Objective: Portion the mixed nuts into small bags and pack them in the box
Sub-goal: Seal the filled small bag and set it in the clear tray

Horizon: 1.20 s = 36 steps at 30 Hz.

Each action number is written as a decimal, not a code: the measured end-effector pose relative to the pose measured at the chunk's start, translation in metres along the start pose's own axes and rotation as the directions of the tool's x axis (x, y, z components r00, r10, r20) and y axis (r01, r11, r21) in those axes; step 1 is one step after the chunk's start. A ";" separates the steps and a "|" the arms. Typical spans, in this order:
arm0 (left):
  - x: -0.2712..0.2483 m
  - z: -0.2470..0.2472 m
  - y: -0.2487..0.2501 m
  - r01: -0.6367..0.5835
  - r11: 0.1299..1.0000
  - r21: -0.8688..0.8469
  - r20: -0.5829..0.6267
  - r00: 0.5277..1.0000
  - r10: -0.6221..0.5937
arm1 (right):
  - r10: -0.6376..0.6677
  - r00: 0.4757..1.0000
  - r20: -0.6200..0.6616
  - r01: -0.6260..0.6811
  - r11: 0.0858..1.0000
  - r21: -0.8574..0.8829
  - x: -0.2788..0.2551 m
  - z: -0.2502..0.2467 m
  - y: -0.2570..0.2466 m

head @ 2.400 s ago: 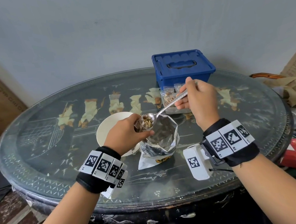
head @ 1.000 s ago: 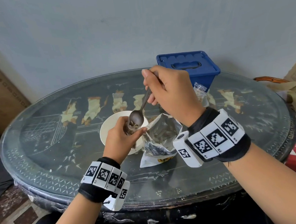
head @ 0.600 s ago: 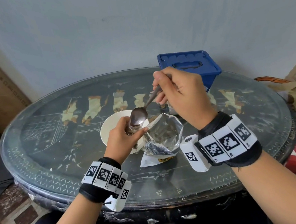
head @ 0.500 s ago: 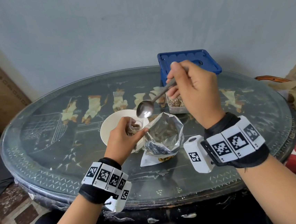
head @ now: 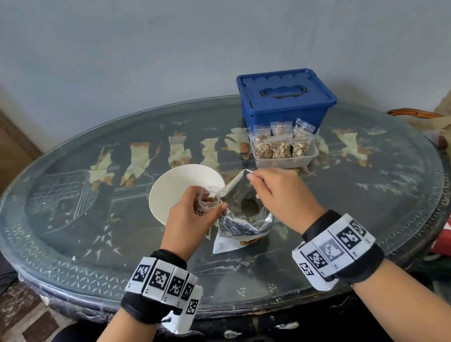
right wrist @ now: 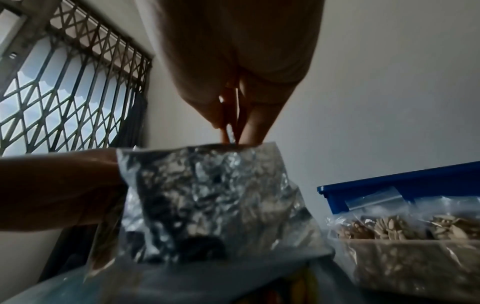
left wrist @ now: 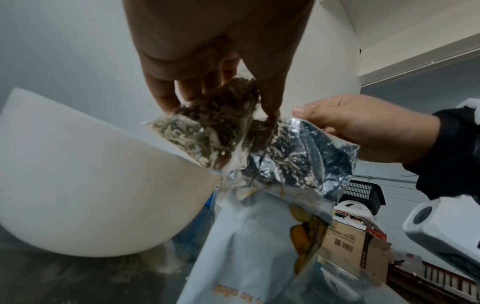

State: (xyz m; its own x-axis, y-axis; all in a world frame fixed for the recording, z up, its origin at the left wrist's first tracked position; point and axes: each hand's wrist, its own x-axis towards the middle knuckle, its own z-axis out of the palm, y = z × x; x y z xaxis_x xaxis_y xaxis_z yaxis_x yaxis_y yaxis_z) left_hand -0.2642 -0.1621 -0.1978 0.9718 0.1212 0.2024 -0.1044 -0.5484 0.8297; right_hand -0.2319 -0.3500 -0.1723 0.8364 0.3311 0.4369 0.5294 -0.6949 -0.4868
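Observation:
My left hand (head: 205,206) grips a small clear bag (head: 209,197) partly filled with nuts, mouth up, between the white bowl (head: 176,186) and the foil nut pouch (head: 240,224). From the left wrist view the bag (left wrist: 207,131) hangs under my fingers, against the pouch (left wrist: 298,160). My right hand (head: 256,188) pinches a metal spoon (right wrist: 231,127) by its handle and holds it down inside the open pouch (right wrist: 207,195). The spoon's bowl (head: 250,206) shows dimly in the pouch. A shut blue box (head: 286,101) stands at the back.
A clear tub (head: 309,154) with several filled small bags sits in front of the blue box. The round glass-topped table (head: 87,239) has its near edge just below my wrists. Cardboard boxes and clutter lie past the table's right side.
My right hand tipped the spoon into the small bag, then swung it right and lowered it into the foil pouch. My left hand kept holding the small bag in place.

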 end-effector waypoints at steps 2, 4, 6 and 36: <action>0.000 -0.001 0.000 -0.006 1.000 0.003 0.002 1.000 0.006 | 0.000 0.998 0.066 0.003 0.999 -0.044 -0.001 0.006 -0.001; 0.001 0.000 -0.001 -0.014 1.000 0.004 0.010 1.000 0.014 | 0.002 0.993 0.116 0.005 0.998 -0.066 0.001 0.008 -0.004; 0.001 0.001 -0.001 -0.021 1.000 0.009 0.013 1.000 0.021 | 0.015 0.987 0.162 -0.002 0.997 -0.079 0.003 0.007 -0.008; 0.011 -0.009 0.001 -0.026 0.999 0.030 0.075 0.997 0.023 | 0.677 0.718 0.161 -0.638 0.549 0.540 0.027 -0.026 0.014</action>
State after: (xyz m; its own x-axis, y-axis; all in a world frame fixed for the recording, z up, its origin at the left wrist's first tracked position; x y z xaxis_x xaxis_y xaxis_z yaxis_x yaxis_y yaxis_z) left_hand -0.2556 -0.1545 -0.1900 0.9823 0.0455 0.1819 -0.1229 -0.5763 0.8079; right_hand -0.2057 -0.3673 -0.1471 0.9820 -0.1296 -0.1378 -0.1666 -0.2482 -0.9543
